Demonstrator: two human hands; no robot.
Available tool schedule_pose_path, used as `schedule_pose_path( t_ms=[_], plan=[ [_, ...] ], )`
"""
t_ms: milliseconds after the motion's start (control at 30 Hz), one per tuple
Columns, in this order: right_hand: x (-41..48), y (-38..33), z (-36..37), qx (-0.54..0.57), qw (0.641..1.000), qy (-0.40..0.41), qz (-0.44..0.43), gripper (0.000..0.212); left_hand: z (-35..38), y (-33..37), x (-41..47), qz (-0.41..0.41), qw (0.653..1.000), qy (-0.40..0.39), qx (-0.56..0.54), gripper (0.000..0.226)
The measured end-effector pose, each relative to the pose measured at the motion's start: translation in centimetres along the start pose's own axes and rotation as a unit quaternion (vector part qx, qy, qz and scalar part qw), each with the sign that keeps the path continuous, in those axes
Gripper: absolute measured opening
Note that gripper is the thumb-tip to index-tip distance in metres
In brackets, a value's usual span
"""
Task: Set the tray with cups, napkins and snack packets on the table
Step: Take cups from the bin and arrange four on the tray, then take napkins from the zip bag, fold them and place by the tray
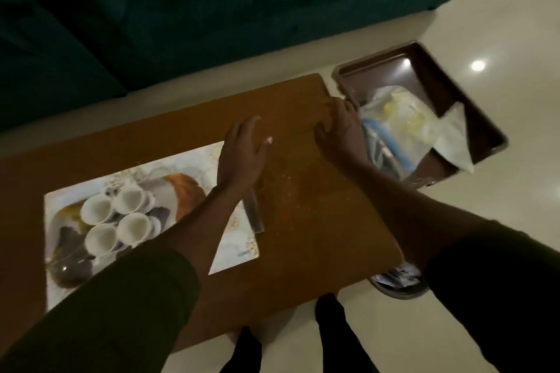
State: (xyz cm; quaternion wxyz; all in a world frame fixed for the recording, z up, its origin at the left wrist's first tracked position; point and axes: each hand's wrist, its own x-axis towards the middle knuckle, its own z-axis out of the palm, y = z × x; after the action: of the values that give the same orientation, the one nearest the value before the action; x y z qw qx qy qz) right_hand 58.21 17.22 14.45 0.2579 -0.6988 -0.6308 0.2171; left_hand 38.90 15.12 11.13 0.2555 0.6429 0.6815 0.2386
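1. Counter [318, 221]: a brown wooden top that ran across the view, with a dark green sofa [181, 9] beyond it and pale floor tiles [515, 24] around it.
2. Placemat [236, 248]: a white patterned sheet that lay flat on the left part of the counter and carried four white cups [121, 218], set close together in a two-by-two cluster, mouths up.
3. Tray [472, 106]: a dark brown rectangular tray at the right end of the counter, its near left rim at the counter's edge; whether it rested on the counter or hung beside it could not be told.
4. Tray contents: clear plastic snack packets [397, 121] lay heaped in the middle, and a white napkin [454, 136] lay over the tray's right rim.
5. Left hand [242, 157]: it was held over the counter just right of the placemat, its grip spread, fingers apart and holding nothing.
6. Right hand [338, 127]: it lay at the tray's left rim, fingers curled; whether its grip was pressed onto the rim could not be told.
7. Sleeves: both forearms emerged from dark sleeves [121, 312] in the foreground.
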Motion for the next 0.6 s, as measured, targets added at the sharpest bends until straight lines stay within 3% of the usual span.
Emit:
schedule_pose_path(
  t_ms=[100,367,600],
  plan=[
    [1.2,4.4,-4.7,0.026,0.999,0.033,0.019,0.033,3.8,5.8,1.8,0.015,1.0,-0.027,-0.002,0.054],
    [3.4,16.5,-13.2,0.016,0.989,0.099,0.109,0.039,13.6,18.7,5.2,0.111,0.988,-0.102,-0.032,0.05],
    [3.3,26.1,-15.4,0.013,0.966,0.067,0.248,0.042,19.9,23.9,5.3,0.155,0.979,-0.128,-0.033,0.049]
  ],
)
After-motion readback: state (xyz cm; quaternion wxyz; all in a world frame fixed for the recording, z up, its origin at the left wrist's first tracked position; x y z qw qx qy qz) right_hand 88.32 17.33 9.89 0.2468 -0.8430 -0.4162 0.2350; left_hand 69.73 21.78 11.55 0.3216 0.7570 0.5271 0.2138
